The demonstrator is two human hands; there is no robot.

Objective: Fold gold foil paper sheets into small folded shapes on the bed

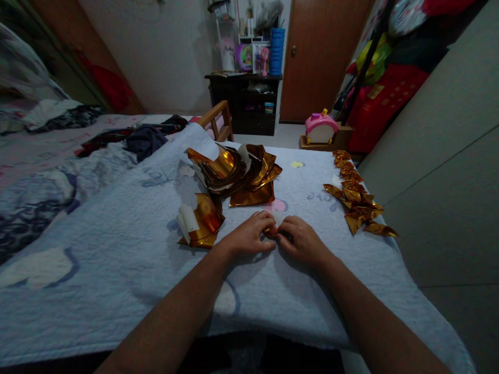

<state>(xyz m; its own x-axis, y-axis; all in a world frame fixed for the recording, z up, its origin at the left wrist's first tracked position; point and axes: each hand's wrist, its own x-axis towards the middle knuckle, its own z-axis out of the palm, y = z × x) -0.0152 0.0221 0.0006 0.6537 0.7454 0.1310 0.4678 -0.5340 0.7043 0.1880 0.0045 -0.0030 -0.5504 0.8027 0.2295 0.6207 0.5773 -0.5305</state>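
Between my two hands is a small piece of gold foil paper (270,230), mostly covered by the fingers. My left hand (251,232) is closed around its left side. Fingertips of my right hand (298,239) pinch its right end. Beyond them lies a curled stack of gold foil paper sheets (224,169), fanned open at its right. A smaller curled bundle of gold sheets (208,215) with a white backing rests left of my left hand. Over at the right edge, several folded gold foil pieces (353,195) lie in a heaped row.
A pale blue quilted cloth (156,270) covers the work surface. Rumpled bedding and clothes (144,140) lie to the left. Behind are a wooden chair (218,122), a dark cabinet (245,104) and a pink toy (322,127). A pale panel (436,171) stands at the right.
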